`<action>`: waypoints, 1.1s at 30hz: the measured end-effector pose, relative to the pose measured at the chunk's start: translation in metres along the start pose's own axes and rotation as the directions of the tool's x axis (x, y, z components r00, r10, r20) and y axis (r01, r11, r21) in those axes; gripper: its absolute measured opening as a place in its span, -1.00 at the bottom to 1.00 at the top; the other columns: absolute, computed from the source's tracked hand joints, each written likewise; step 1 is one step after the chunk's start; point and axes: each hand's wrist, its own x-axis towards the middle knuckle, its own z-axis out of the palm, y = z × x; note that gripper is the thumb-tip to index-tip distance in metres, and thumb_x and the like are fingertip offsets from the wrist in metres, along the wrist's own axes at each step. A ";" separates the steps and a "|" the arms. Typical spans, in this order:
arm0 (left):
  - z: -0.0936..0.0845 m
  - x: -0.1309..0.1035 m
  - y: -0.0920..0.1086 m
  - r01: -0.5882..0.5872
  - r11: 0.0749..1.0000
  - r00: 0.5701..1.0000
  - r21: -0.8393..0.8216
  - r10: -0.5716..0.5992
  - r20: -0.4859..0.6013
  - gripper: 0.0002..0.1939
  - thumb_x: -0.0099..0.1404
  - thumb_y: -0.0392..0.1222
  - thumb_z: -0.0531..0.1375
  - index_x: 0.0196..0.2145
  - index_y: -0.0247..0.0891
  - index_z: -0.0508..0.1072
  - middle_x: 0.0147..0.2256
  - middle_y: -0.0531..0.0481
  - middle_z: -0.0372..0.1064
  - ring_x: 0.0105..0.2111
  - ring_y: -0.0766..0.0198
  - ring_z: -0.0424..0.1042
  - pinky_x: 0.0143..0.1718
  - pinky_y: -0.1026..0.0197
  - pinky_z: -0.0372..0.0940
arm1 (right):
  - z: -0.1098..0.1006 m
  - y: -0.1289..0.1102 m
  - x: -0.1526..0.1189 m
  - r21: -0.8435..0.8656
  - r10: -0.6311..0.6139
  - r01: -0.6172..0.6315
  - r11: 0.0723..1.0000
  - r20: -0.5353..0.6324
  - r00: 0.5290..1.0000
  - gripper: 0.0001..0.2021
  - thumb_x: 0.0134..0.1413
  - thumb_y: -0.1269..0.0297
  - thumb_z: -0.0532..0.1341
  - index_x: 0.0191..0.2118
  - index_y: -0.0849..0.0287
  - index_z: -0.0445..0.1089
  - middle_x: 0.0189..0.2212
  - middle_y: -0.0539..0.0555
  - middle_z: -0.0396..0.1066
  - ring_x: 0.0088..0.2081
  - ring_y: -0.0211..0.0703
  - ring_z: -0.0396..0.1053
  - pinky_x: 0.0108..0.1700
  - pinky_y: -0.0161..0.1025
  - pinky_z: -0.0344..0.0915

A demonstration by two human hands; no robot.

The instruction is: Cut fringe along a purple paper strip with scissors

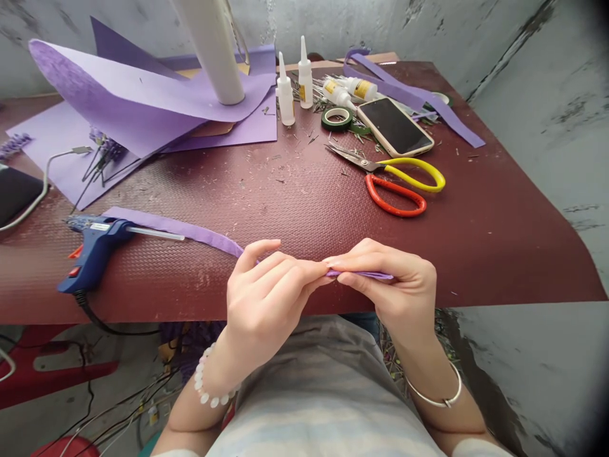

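A long purple strip (204,235) runs from beside the blue glue gun (98,247) to my hands at the table's front edge. My left hand (271,292) pinches the strip between thumb and fingers, its index or little finger partly raised. Close against it, my right hand (394,285) has its thumb and fingers closed on the strip's folded end, which shows between them. The fingertips of both hands nearly meet. Scissors (366,166) with one yellow and one red handle lie beyond my right hand.
Purple sheets (157,108) surround a white post (214,51) at the back left. Glue bottles (286,98), green tape (337,119), a phone (396,127) and another purple strip (447,114) lie at the back. A cable (99,324) hangs off the front edge.
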 end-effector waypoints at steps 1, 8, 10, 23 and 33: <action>-0.001 0.000 -0.001 -0.002 1.000 1.000 -0.001 0.002 -0.003 -0.83 0.35 -0.45 0.39 -0.26 -0.24 0.53 -0.36 0.11 0.68 -0.46 0.39 0.57 0.08 0.17 0.35 | 0.000 0.000 0.000 0.000 -0.002 0.002 1.000 0.003 1.000 -0.74 0.16 0.49 0.49 -0.12 -0.04 0.73 -0.24 -0.01 0.73 -0.27 -0.17 0.60 -0.22 -0.23 0.52; -0.006 -0.005 -0.009 0.034 0.999 0.999 -0.017 -0.035 -0.035 -0.82 0.33 -0.46 0.41 -0.26 -0.22 0.55 -0.39 0.15 0.66 -0.50 0.39 0.53 0.06 0.15 0.39 | -0.003 0.000 -0.003 0.006 0.041 -0.040 0.999 -0.058 0.998 -0.80 0.20 0.41 0.49 -0.14 -0.08 0.74 -0.32 -0.03 0.70 -0.33 -0.17 0.51 -0.31 -0.20 0.39; -0.007 -0.005 -0.008 0.040 0.999 0.999 -0.020 -0.041 -0.034 -0.82 0.33 -0.46 0.40 -0.26 -0.21 0.55 -0.39 0.15 0.65 -0.51 0.39 0.52 0.07 0.13 0.39 | 0.000 0.001 -0.004 0.008 0.037 -0.037 0.999 -0.064 0.997 -0.81 0.20 0.40 0.50 -0.14 -0.09 0.74 -0.32 -0.03 0.70 -0.32 -0.15 0.51 -0.31 -0.19 0.39; -0.017 -0.021 -0.034 0.136 0.984 0.973 0.115 -0.111 -0.200 -0.79 0.32 -0.42 0.41 -0.24 -0.09 0.62 -0.43 0.22 0.58 -0.48 0.34 0.47 0.03 0.08 0.46 | -0.034 -0.010 0.012 -0.026 0.010 -0.029 0.999 -0.548 0.836 -0.90 0.11 0.16 0.55 -0.38 -0.02 0.71 -0.53 -0.05 0.62 -0.53 -0.19 0.49 -0.46 -0.22 0.42; -0.007 -0.007 -0.020 0.086 0.990 0.987 0.109 -0.069 -0.146 -0.82 0.36 -0.44 0.37 -0.24 -0.17 0.57 -0.38 0.15 0.65 -0.46 0.35 0.53 0.09 0.10 0.39 | -0.012 -0.004 0.008 -0.115 -0.016 -0.025 0.993 -0.344 0.939 -0.63 0.30 0.47 0.33 0.07 -0.16 0.64 0.16 -0.11 0.62 0.25 0.02 0.52 0.26 0.02 0.51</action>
